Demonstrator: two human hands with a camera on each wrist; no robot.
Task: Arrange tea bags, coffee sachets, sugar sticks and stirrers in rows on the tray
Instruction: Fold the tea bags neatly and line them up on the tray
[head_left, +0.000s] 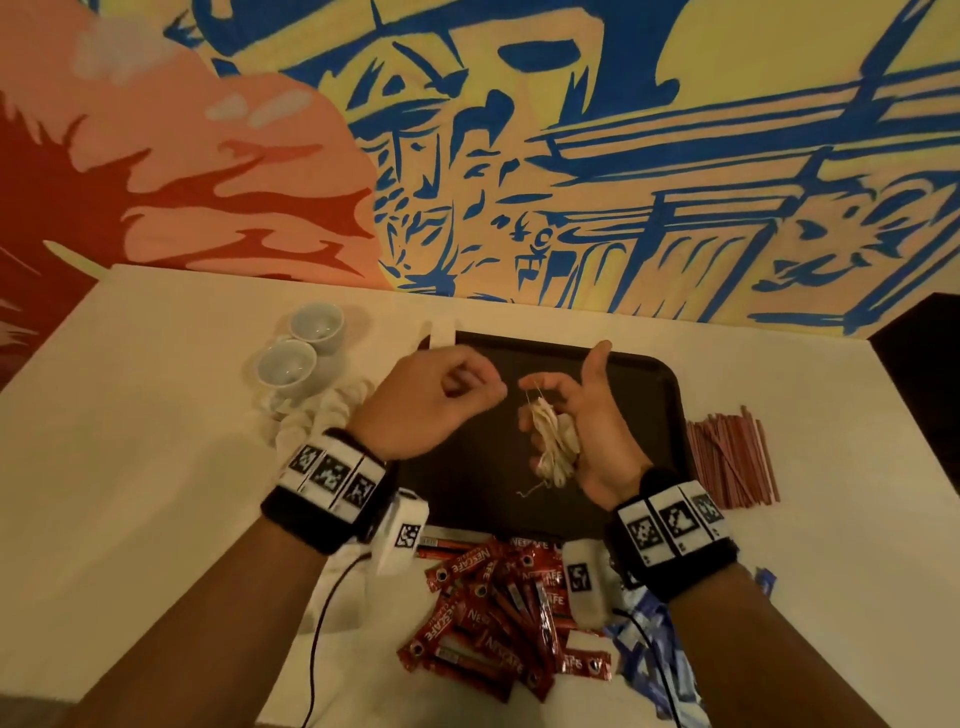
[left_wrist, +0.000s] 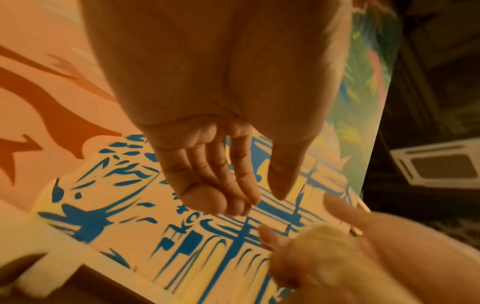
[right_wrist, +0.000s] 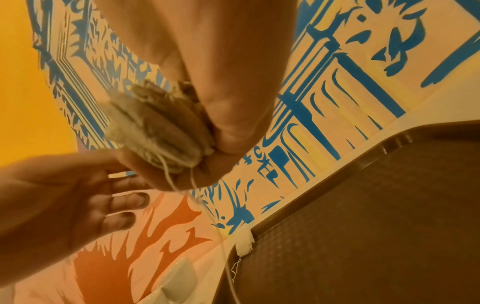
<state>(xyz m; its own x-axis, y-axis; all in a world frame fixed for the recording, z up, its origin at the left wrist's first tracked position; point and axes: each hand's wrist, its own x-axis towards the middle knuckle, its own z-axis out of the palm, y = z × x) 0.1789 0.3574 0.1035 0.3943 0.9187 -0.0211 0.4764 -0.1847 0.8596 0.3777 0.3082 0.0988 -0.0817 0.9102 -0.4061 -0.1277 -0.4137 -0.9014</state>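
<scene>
Overhead, the right hand (head_left: 587, 431) clutches a bunch of tea bags (head_left: 550, 441) above the bare dark tray (head_left: 649, 395), while the left hand (head_left: 431, 400) hovers beside it, fingers loosely curled and holding nothing I can make out; coffee sachets (head_left: 493, 597) and stirrers (head_left: 732, 457) lie untouched on the desk (head_left: 156, 467), so hardly anything looks done. From the left wrist, relaxed fingers (left_wrist: 221, 174) hang free. From the right wrist, strings dangle over the tray's raised rim, with open room inside.
</scene>
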